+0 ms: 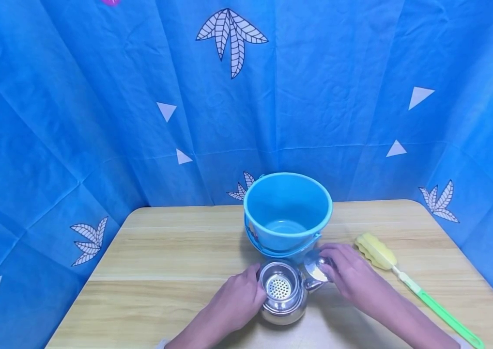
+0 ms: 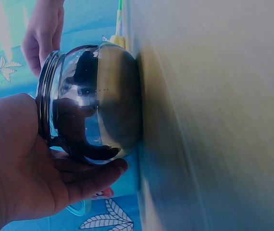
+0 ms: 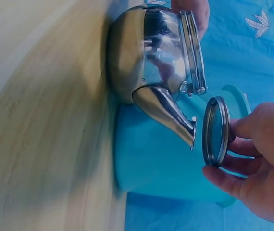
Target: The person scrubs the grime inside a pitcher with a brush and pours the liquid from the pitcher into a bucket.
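A shiny metal teapot (image 1: 283, 316) stands on the table in front of the bucket, its top uncovered. Inside its mouth sits a perforated strainer (image 1: 279, 287). My left hand (image 1: 241, 294) holds the teapot at its handle side; the left wrist view shows the fingers around the dark handle (image 2: 86, 150). With its fingertips, my right hand (image 1: 346, 267) pinches the round metal lid (image 3: 216, 132) by its knob. The lid is held tilted on edge, apart from the teapot, just beyond the tip of the spout (image 3: 162, 111).
Close behind the teapot is a light-blue bucket (image 1: 290, 194) with its handle hanging down in front. A yellow sponge brush (image 1: 376, 251) with a green handle lies on the right of the wooden table (image 1: 163, 252). Blue patterned curtain (image 1: 325, 87) surrounds the table's back and sides.
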Demonstrator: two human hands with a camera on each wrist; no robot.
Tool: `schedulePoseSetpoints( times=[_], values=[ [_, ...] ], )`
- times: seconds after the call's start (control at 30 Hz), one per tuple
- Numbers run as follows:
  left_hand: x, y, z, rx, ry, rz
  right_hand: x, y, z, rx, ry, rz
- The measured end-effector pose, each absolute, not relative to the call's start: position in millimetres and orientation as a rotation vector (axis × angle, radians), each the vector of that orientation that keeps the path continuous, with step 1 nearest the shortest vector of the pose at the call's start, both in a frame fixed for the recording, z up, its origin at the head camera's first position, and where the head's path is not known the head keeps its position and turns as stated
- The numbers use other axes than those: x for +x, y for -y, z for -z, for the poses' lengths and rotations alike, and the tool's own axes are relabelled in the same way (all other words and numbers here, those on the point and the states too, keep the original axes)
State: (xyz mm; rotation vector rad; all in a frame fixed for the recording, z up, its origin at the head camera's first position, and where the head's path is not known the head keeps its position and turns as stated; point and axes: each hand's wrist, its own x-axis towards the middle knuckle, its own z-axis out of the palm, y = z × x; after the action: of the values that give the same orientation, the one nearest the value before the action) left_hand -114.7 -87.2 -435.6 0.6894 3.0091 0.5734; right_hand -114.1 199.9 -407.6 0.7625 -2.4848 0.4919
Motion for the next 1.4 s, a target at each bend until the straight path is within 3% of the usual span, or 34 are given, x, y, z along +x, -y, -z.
schedulePoseSetpoints(
  times=[1.4],
  values=[
    [-114,87,436,0.686,-3.019,-0.589,-123,-224,426,0.724,2.432,-0.528]
  ],
)
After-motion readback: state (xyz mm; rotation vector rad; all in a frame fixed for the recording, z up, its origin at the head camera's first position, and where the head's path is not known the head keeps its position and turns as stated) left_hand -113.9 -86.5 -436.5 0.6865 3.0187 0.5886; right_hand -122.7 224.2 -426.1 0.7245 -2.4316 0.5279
